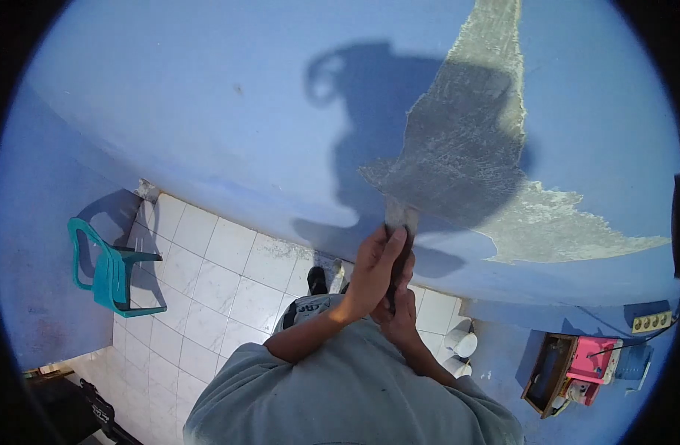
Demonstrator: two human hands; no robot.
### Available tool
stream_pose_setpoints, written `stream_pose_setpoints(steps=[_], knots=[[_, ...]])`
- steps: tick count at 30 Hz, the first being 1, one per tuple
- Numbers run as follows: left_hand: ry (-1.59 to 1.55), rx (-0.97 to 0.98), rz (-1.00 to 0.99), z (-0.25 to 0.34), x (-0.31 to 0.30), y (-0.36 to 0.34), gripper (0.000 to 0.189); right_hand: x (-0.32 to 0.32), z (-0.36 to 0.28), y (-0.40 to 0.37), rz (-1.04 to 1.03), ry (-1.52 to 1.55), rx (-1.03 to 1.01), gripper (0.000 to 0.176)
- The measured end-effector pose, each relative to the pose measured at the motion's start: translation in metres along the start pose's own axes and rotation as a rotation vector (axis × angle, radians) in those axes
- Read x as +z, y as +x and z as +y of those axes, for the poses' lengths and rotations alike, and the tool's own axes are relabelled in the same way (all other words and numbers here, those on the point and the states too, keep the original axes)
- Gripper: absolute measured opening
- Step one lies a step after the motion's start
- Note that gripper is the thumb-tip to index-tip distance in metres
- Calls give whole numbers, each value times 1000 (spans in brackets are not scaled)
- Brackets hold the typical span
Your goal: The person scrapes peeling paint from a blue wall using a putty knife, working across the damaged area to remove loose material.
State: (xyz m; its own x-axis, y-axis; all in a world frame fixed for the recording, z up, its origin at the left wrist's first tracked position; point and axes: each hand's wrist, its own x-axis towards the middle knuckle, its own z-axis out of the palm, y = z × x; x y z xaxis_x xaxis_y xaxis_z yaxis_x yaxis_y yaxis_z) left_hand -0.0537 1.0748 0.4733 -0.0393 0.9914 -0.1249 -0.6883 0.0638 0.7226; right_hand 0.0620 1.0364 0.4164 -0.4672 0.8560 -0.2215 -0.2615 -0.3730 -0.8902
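Both of my hands are closed around a scraper (399, 251) that points up at the blue wall (266, 119). My left hand (373, 268) grips it higher, with the thumb pressed along it near the blade. Lower down, my right hand (398, 315) is wrapped round the handle end. The wide grey blade reaches the lower edge of a bare grey patch (466, 126), where the blue paint is off and the border is ragged. Whether the blade tip touches the wall cannot be made out. A shadow of my head and arms covers part of the patch.
A green plastic chair (111, 274) stands at left on white floor tiles (221, 297). White tubs (460, 343) sit at the wall's foot on the right. Beyond them are a wooden cabinet (548, 374), a pink container (592, 360) and a power strip (651, 321) with a cable.
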Motion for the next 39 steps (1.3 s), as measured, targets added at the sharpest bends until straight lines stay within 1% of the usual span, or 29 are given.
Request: stream_pose_setpoints(steps=[1, 3, 5, 7, 8, 10, 11, 13, 15, 18, 20, 22, 23, 24, 25, 26, 27, 28, 31, 33, 35, 37, 39], knots=[[-50, 22, -37, -3, -2, -3, 23, -1, 2, -1, -14, 7, -30, 47], [-98, 43, -79, -1, -4, -2, 22, 4, 7, 3, 9, 18, -10, 47], [78, 41, 20, 11, -7, 7, 22, 13, 1, 14, 31, 27, 14, 46], [61, 74, 10, 28, -8, 18, 21, 29, -15, 31, -51, 307, 97, 45], [38, 112, -2, 33, -8, 20, 21, 30, -12, 31, -47, 313, 93, 45], [45, 81, 17, 34, -9, 21, 21, 30, -8, 35, -112, 246, 82, 48], [25, 81, 17, 34, -8, 19, 21, 30, -6, 29, -100, 251, 97, 48], [11, 93, 10, 33, -7, 17, 21, 33, -8, 29, -44, 288, 23, 44], [31, 82, 50, 24, -5, 13, 22, 24, -4, 28, -75, 285, 21, 44], [78, 54, 46, 8, -8, 2, 23, 4, 16, 11, -101, 265, 32, 44], [82, 57, 30, -6, -11, -6, 23, 3, 22, 4, -114, 255, 20, 44], [88, 59, 13, -5, -11, -7, 24, 6, 24, -1, -55, 304, 14, 45], [103, 48, 62, 1, -8, -4, 24, 9, 29, 8, -58, 302, 11, 45], [118, 37, 110, 7, -5, 0, 24, 14, 38, 24, 125, 41, -134, 45], [119, 35, 107, 16, -4, 9, 24, 17, 42, 36, 312, -219, -275, 46], [133, 101, 77, 26, -5, 20, 23, 20, 32, 40, 321, -215, -273, 46], [146, 169, 46, 32, -6, 24, 23, 23, 17, 42, 101, 117, -114, 45], [146, 178, 38, 34, -6, 26, 23, 25, 5, 47, -135, 437, 39, 44], [110, 108, 79, 31, -11, 14, 23, 34, 0, 38, -107, 340, 46, 46], [120, 126, 69, 34, -13, 14, 23, 37, -1, 41, -126, 297, 24, 48], [120, 119, 48, 26, -15, 12, 22, 29, 7, 32, -94, 202, 30, 48], [81, 69, 39, 10, -16, 4, 21, 15, 20, 20, -67, 228, 53, 49], [112, 84, 28, -2, -14, -3, 20, 2, 29, 13, -57, 251, 66, 50]])
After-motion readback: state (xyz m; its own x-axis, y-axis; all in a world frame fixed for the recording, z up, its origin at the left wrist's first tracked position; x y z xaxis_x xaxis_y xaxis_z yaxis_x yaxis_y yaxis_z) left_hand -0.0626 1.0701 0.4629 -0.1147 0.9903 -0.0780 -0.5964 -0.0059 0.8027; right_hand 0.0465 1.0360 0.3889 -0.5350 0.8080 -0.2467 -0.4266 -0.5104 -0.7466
